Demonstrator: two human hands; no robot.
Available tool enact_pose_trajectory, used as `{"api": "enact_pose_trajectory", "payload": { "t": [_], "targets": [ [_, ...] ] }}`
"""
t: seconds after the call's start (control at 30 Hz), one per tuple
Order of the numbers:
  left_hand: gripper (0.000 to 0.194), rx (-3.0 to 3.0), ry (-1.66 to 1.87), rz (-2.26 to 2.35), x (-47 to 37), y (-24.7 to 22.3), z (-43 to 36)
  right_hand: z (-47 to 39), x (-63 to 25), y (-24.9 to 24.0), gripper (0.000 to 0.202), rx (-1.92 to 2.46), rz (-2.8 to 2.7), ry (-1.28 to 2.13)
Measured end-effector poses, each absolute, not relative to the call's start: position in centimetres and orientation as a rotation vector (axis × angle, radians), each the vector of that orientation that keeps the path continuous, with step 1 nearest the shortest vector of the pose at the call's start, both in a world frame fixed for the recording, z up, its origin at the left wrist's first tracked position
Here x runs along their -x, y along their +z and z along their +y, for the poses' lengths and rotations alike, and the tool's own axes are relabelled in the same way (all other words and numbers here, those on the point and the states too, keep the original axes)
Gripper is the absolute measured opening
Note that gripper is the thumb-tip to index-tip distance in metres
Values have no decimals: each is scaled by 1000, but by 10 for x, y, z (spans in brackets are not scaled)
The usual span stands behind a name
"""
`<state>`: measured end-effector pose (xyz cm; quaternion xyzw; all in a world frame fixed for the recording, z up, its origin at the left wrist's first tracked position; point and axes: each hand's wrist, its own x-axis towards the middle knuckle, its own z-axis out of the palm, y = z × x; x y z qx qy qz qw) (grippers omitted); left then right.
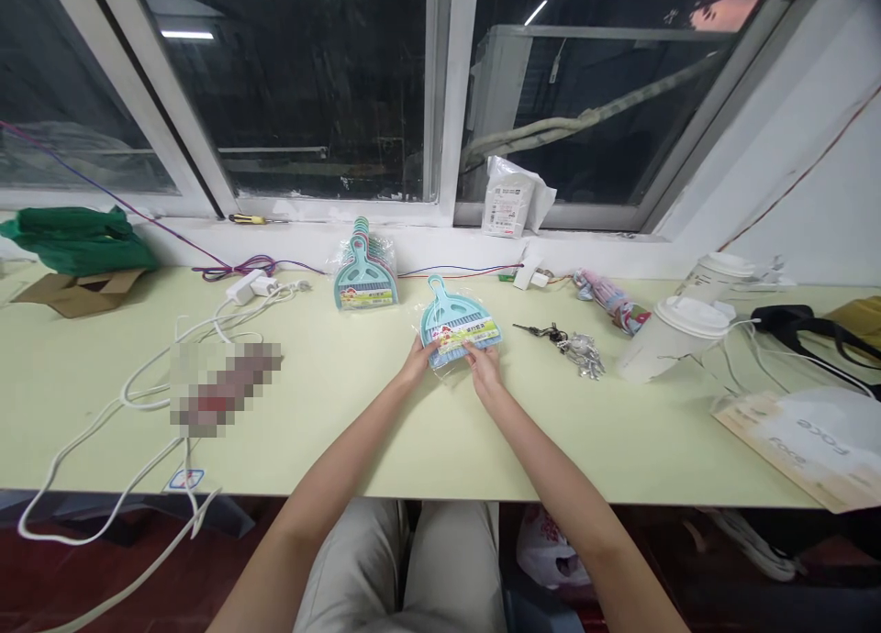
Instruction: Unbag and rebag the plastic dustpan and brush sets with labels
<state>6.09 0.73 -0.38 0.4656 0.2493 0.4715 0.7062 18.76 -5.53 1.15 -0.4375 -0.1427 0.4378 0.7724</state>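
A light blue mini dustpan and brush set [457,323] in clear plastic wrap is held between both hands above the middle of the table [427,459]. It has a looped handle pointing away from me and a yellow and green label across its front. My left hand [415,359] grips its lower left edge, with the thumb on the front. On the lower right edge my right hand [484,365] is closed, its thumb by the label. Further back, a stack of similar wrapped dustpan sets [365,271] leans near the wall.
Keys [582,352] lie to the right, near a folded umbrella [609,300] and lidded paper cups [678,335]. A paper bag [812,440] overhangs the front right edge. White cables [130,390] spread over the left side. A screwdriver [249,219] rests on the sill.
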Motion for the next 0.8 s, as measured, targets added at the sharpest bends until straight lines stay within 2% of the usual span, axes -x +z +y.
{"api": "enact_pose_trajectory", "payload": {
  "t": [0.3,0.5,0.8],
  "targets": [
    [45,-1130,1136,688,-58,-11,16,-48,-194,5,29,989,-365,1079],
    [49,-1157,1148,634,-56,-8,15,-45,-199,-3,25,1026,-385,1098],
    [51,-1120,1086,593,-54,-8,12,-42,-204,-3,30,1101,-510,1089]
  ]
}}
